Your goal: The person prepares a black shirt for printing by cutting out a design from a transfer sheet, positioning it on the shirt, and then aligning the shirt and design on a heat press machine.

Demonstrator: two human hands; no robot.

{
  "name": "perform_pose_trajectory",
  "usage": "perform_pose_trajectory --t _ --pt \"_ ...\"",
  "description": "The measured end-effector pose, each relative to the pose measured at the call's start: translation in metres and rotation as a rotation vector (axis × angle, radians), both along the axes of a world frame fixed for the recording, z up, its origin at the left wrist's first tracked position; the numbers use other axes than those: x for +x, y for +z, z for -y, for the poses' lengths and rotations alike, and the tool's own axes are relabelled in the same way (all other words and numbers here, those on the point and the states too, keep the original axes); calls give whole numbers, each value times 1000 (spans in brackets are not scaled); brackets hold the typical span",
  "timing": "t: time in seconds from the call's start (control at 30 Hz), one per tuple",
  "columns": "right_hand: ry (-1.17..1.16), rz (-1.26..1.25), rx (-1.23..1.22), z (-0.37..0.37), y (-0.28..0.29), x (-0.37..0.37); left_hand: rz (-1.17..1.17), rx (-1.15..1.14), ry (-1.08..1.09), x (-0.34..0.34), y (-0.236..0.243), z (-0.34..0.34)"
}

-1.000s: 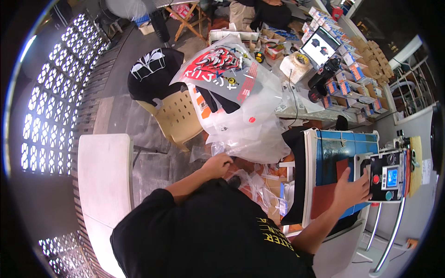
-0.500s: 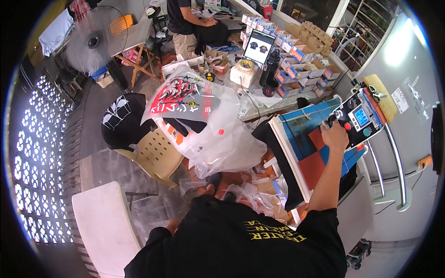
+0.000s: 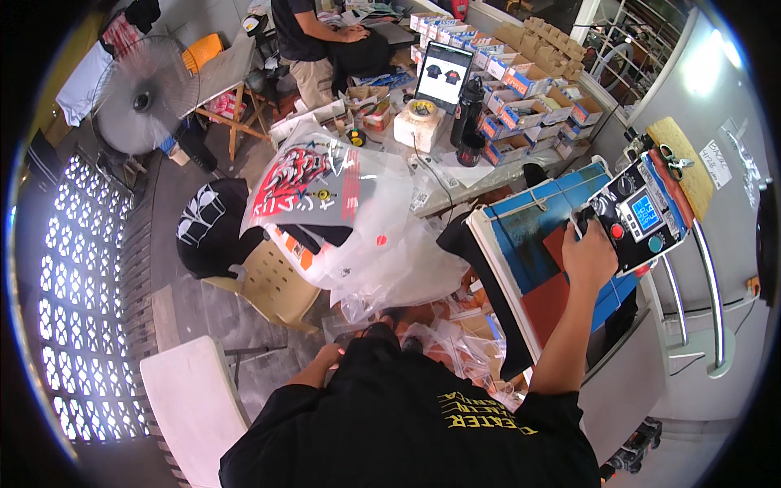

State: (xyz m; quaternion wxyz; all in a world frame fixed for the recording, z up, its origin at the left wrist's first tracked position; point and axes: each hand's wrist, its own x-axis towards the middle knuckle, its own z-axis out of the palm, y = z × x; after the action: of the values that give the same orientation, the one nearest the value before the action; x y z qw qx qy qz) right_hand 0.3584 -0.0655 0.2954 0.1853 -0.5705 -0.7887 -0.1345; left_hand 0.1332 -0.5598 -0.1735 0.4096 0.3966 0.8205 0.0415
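Observation:
My right hand [image 3: 589, 256] is closed around the black handle of a heat press [image 3: 512, 218], beside its control box [image 3: 639, 213] with a lit blue display and red and green buttons. The press has a blue top with reddish patches and appears lowered. Black fabric [image 3: 494, 297] sticks out along its left edge. Close to my body, my left hand [image 3: 329, 355] hangs low, apart from the press; its fingers are too small and partly hidden to read. Left of the press, clear plastic sheets [image 3: 390, 264] lie heaped with a red, grey and white printed transfer sheet [image 3: 305, 183].
A beige plastic chair [image 3: 277, 285] bears a black printed garment [image 3: 213, 224]. A white table [image 3: 191, 407] stands at near left, a running fan [image 3: 142, 99] at far left. Small boxes [image 3: 521, 114], a tablet [image 3: 443, 77] and a black bottle [image 3: 468, 114] crowd the bench. Another person [image 3: 313, 41] works behind.
My view has shifted slightly. My left hand has come forward from beside my body into clearer sight. My right hand keeps its hold on the press handle.

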Motion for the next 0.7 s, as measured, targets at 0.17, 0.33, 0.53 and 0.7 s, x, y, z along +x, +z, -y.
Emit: perform_pose_trajectory --t 0.17,0.33,0.53,0.7 --pt "-31 9 46 -5 -9 -6 -102 -38 -57 -35 -47 -15" --pt "-97 51 110 -7 -7 -12 5 81 -573 -91 -46 -83" --pt "-180 73 186 -11 -15 -18 84 15 -440 -131 -36 -162" --pt "-130 90 335 -15 -18 -21 272 -157 -138 -140 -33 -204"
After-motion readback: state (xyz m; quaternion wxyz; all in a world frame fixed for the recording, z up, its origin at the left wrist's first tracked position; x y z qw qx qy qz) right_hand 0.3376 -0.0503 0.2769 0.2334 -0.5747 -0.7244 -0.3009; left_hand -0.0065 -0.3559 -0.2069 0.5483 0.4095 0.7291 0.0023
